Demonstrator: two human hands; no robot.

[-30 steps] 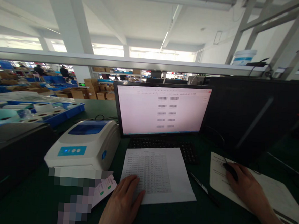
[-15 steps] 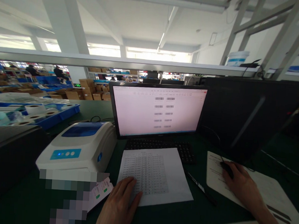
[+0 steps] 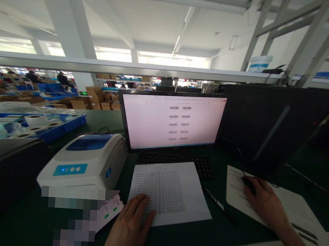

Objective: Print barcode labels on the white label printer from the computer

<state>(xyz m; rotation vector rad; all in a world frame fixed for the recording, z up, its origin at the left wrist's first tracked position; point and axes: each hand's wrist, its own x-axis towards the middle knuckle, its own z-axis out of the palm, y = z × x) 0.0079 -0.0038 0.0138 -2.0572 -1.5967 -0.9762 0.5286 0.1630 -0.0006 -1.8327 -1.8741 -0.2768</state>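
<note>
My left hand [image 3: 132, 225] lies flat, fingers stretched, on the lower left corner of a printed sheet [image 3: 174, 190] that covers the front of a black keyboard [image 3: 203, 164]. My right hand [image 3: 265, 203] is curled over a black mouse [image 3: 248, 184], which rests on a white pad of paper [image 3: 295, 212]. Straight ahead a lit monitor [image 3: 171, 121] shows rows of barcodes on a white page. A black pen [image 3: 217, 206] lies on the dark green desk [image 3: 35, 222] between the sheet and the pad.
A white and blue label printer [image 3: 86, 161] stands left of the keyboard, with a printed label [image 3: 110, 208] at its front. A black box [image 3: 8, 173] sits far left, a blue tray of label rolls [image 3: 41, 124] behind it. A dark second screen [image 3: 275, 126] stands at right.
The view has drifted slightly, so everything sits a little further left in frame. Both hands stay where they were, on the sheet and on the mouse.
</note>
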